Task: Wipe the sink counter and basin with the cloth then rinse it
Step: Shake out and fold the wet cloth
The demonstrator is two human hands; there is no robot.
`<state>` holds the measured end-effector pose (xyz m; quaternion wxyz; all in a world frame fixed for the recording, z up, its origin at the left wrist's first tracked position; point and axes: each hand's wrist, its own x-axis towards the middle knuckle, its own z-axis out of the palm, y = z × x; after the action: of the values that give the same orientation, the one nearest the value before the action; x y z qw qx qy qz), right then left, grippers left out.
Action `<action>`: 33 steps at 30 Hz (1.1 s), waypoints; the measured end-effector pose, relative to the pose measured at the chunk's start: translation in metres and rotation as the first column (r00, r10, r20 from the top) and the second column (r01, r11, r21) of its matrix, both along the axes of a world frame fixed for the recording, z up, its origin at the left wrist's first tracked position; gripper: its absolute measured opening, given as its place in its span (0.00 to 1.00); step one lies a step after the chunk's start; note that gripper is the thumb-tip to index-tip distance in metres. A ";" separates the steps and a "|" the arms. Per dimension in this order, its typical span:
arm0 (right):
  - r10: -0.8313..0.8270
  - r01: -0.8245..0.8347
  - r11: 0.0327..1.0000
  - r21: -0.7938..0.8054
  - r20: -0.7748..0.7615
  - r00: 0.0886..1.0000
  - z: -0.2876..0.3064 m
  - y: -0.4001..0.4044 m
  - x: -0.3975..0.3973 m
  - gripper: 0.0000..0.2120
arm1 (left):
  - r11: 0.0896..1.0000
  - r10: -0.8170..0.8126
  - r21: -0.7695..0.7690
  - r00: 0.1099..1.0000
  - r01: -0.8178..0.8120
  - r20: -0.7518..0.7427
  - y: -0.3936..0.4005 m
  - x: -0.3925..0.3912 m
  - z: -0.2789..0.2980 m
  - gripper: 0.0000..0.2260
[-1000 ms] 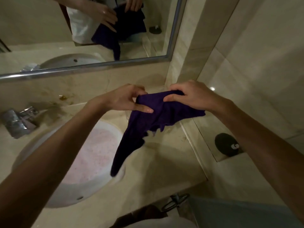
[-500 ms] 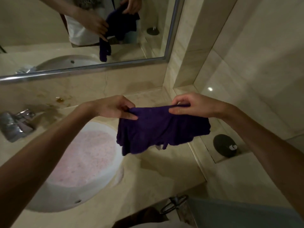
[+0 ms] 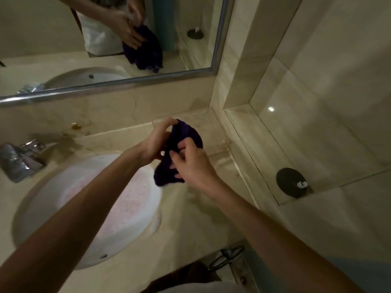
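Note:
A dark purple cloth (image 3: 186,136) is bunched up between both hands, held in the air above the beige counter (image 3: 190,225) just right of the round white basin (image 3: 38,210). My left hand (image 3: 155,142) grips its upper left side. My right hand (image 3: 192,163) closes over its lower front part. The basin holds pinkish foamy water (image 3: 124,199), partly hidden by my left forearm. A chrome tap (image 3: 19,159) stands at the basin's left rear.
A mirror (image 3: 53,34) with a metal frame runs along the back wall. A lower tiled ledge at the right carries a round black object (image 3: 291,182). A brown stain (image 3: 76,126) marks the backsplash. Metal fittings (image 3: 228,256) show below the counter's front edge.
The cloth was hanging long, then stretched wide between the hands; now it is gathered into a bunch, with my hands brought close together.

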<state>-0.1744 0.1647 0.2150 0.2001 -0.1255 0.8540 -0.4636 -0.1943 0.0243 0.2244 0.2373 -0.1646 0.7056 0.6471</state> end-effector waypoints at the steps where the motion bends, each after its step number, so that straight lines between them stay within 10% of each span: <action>1: 0.035 -0.034 0.998 -0.051 0.014 0.999 0.002 0.003 -0.002 0.11 | 0.993 -0.040 0.111 0.999 0.041 -0.006 -0.005 0.003 0.000 0.32; 5: 0.136 -0.145 0.979 -0.143 -0.069 0.988 0.018 0.030 -0.024 0.12 | 0.957 -0.059 0.270 0.984 0.104 -0.168 -0.009 0.010 -0.008 0.26; 8: 0.036 0.008 0.994 0.107 -0.406 0.913 0.025 0.048 -0.061 0.19 | 0.965 -0.129 0.196 0.965 0.176 -0.229 -0.014 0.007 -0.008 0.18; 12: 0.292 -0.291 0.956 -0.040 0.009 0.956 0.036 0.060 -0.094 0.42 | 0.916 -0.376 0.055 0.901 0.396 -0.217 -0.025 -0.005 0.010 0.18; 17: 0.326 -0.325 0.945 0.024 -0.078 0.942 0.029 0.043 -0.107 0.15 | 0.860 -0.493 -0.213 0.862 0.463 -0.116 -0.028 -0.027 0.015 0.16; 22: 0.210 -0.206 0.975 0.084 -0.051 0.976 0.003 0.057 -0.112 0.17 | 0.698 -0.576 -0.564 0.814 0.441 -0.076 -0.035 -0.039 -0.017 0.15; 29: 0.149 -0.103 0.957 0.271 -0.155 0.977 -0.039 0.046 -0.206 0.18 | 0.682 -0.566 -0.575 0.824 0.452 -0.024 -0.051 -0.138 -0.050 0.13; 33: 0.110 0.074 0.872 0.484 -0.340 0.934 -0.095 0.014 -0.250 0.25 | 0.434 -0.473 -0.867 0.881 0.244 0.011 -0.061 -0.185 -0.104 0.22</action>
<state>-0.4244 0.1788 0.1196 0.0711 -0.1608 0.9639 -0.2000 -0.3790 -0.0367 0.1205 0.1741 -0.0270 0.9700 0.1675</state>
